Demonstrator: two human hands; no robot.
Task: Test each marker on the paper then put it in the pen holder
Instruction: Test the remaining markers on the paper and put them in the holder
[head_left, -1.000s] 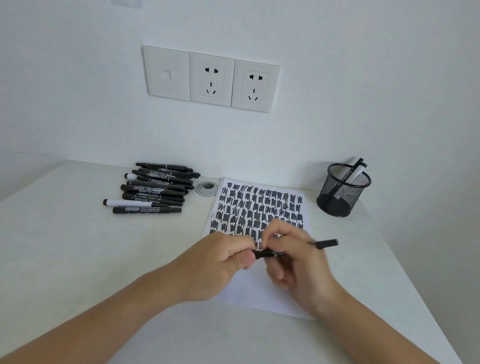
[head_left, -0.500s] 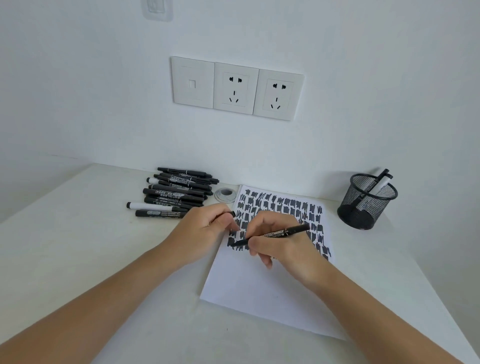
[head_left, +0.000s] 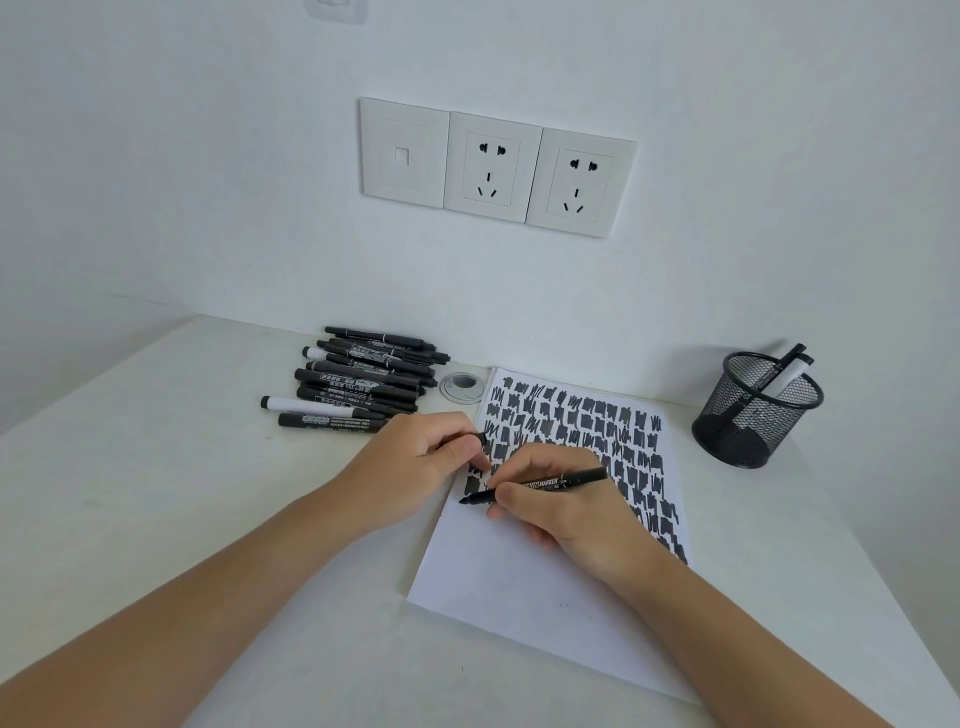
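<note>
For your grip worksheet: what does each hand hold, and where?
Right hand: marker, by its barrel near the tip. Left hand: black cap, mostly hidden.

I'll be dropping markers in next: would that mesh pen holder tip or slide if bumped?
Probably light: the pen holder is thin open mesh, so a bump may slide it on the smooth table. Tipping seems less likely, since it looks squat, though its leaning markers weight one side.

**Bare arms, bare hands**

Seen from the person's own head camera, the left forearm (head_left: 208, 597) and right forearm (head_left: 727, 639) are bare along all their visible length. The left hand (head_left: 415, 457) and right hand (head_left: 566, 509) are bare as well, with short nails showing on the thumbs.
</note>
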